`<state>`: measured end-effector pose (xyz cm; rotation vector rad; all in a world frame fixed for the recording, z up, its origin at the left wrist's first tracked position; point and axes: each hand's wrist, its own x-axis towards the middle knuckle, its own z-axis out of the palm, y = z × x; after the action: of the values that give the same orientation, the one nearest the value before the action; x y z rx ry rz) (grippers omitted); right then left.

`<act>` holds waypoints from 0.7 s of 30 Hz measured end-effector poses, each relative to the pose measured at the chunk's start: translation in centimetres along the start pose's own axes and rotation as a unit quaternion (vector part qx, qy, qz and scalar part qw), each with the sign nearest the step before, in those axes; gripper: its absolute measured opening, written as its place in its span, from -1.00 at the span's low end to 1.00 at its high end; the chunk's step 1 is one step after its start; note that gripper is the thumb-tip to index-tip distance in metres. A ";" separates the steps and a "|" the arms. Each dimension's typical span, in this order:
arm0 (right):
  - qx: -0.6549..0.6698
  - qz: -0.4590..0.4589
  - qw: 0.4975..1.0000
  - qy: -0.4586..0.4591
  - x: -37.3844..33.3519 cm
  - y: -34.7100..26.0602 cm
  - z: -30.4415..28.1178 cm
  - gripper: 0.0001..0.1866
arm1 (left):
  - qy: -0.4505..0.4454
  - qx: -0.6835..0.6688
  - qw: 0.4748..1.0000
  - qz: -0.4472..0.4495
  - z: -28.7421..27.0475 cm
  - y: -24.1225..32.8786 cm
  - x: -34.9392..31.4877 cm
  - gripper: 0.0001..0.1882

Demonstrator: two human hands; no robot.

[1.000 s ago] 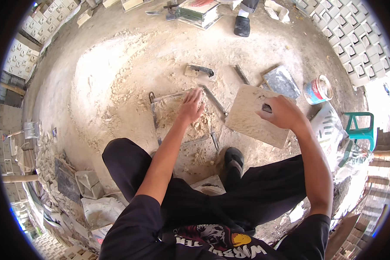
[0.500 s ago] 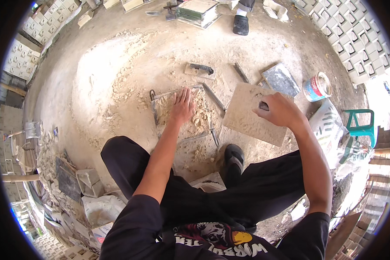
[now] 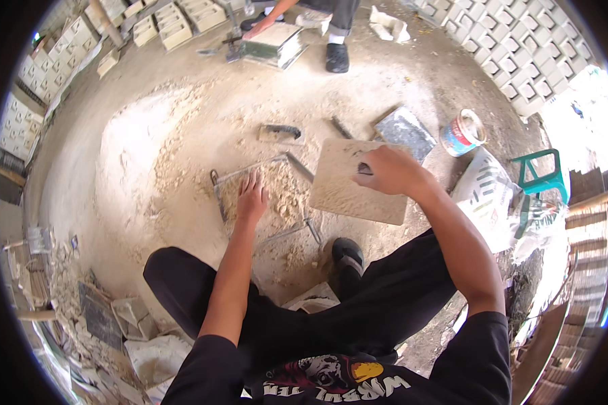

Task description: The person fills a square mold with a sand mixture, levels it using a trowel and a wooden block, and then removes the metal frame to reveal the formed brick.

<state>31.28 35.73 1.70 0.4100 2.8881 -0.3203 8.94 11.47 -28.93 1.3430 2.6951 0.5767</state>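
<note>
A square metal mould frame (image 3: pixel 217 196) lies on the sandy ground ahead of my knees, filled with loose sandy mix (image 3: pixel 284 192). My left hand (image 3: pixel 251 197) rests flat on that mix inside the frame, fingers spread. To the right, my right hand (image 3: pixel 388 170) grips the top edge of a flat tan board (image 3: pixel 348 192), held tilted just beside the frame's right side. My black shoe (image 3: pixel 346 255) sits just below the frame.
A trowel (image 3: pixel 281 131) lies beyond the frame, a grey slab (image 3: pixel 405 131) and a paint can (image 3: pixel 463 132) at the right. Another person's shoe (image 3: pixel 336 57) and hand are at the top by a green block mould (image 3: pixel 274 44). A sack (image 3: pixel 485 196) and green stool (image 3: pixel 542 177) stand right; rubble lies lower left.
My left hand has slid down and leftward across the mix in the frame. The board in my right hand has shifted slightly left, closer to the frame.
</note>
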 end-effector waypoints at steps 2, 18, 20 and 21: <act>-0.011 0.000 1.000 -0.003 0.3 0.1 0.2 -0.56 | 0.007 0.000 1.000 0.012 -0.4 0.7 0.4 -0.36; -0.004 -0.004 1.000 0.004 0.7 -0.9 0.5 -0.55 | -0.019 -0.041 0.996 0.073 -1.0 -1.1 4.1 -0.79; -0.001 0.001 1.000 0.003 0.6 -0.7 0.6 -0.56 | -0.001 -0.014 0.997 0.079 -1.1 -0.4 4.0 -0.83; 0.003 0.004 1.000 0.002 0.6 -0.7 0.7 -0.56 | 0.009 0.001 0.997 0.080 -1.3 -0.2 3.9 -0.84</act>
<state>30.59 35.12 1.04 0.4222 2.8902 -0.3260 6.06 14.03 -27.42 1.5728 2.6183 0.6031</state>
